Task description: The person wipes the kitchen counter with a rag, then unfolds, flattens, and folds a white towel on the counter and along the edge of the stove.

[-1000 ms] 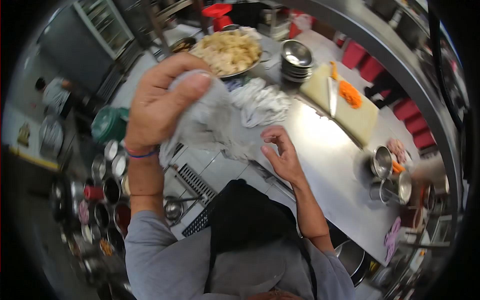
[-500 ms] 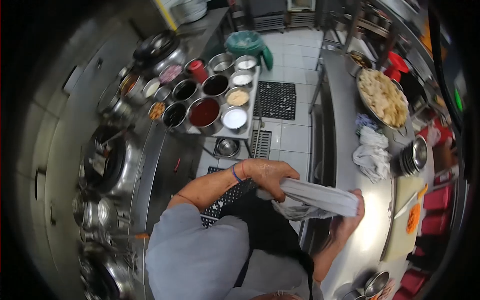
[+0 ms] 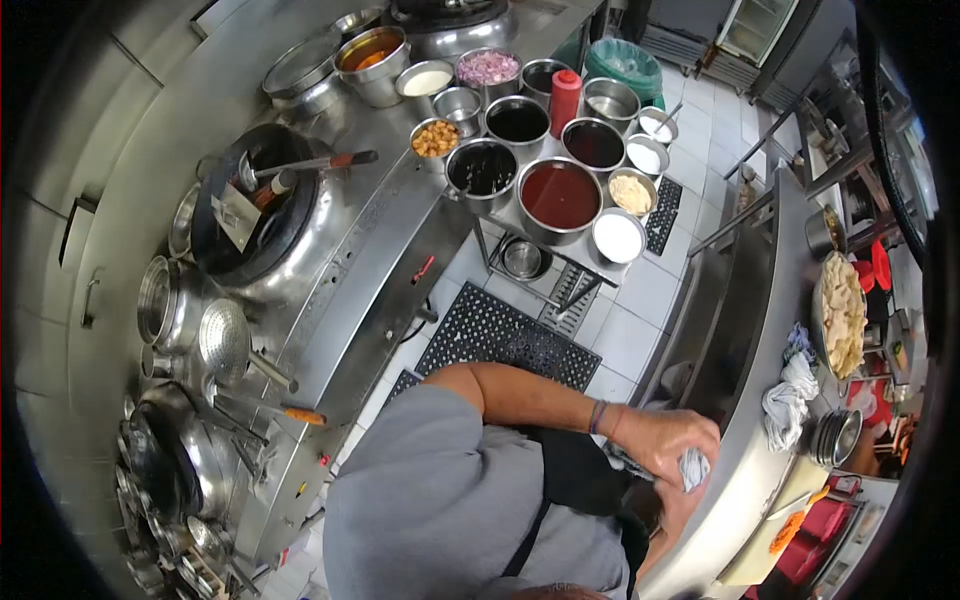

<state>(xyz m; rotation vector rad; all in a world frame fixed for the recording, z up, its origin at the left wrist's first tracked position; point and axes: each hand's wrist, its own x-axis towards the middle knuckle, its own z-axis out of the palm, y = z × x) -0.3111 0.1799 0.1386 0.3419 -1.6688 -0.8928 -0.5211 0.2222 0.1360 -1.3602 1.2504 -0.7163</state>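
Note:
My left hand (image 3: pixel 665 440), with thin bands at the wrist, is closed round a grey-white cloth (image 3: pixel 694 468). Just below it, my right hand (image 3: pixel 680 505) meets the same cloth, its fingers partly hidden behind the left hand. The cloth is bunched up, with a fold showing between the two hands and more of it hanging behind the left wrist. Both hands are beside the edge of the steel counter (image 3: pixel 745 455) on the right.
More crumpled cloths (image 3: pixel 788 405) lie on the counter near stacked steel bowls (image 3: pixel 838 438), a large pan of pale food (image 3: pixel 840 315) and a cutting board (image 3: pixel 760 545). Ahead, a small table carries several sauce pots (image 3: pixel 562 200). Woks (image 3: pixel 255 215) line the left, and a black mat (image 3: pixel 505 335) covers floor tiles.
The view has swung left. My hands have come together, and the cloth stretched between them before is now bunched up in them.

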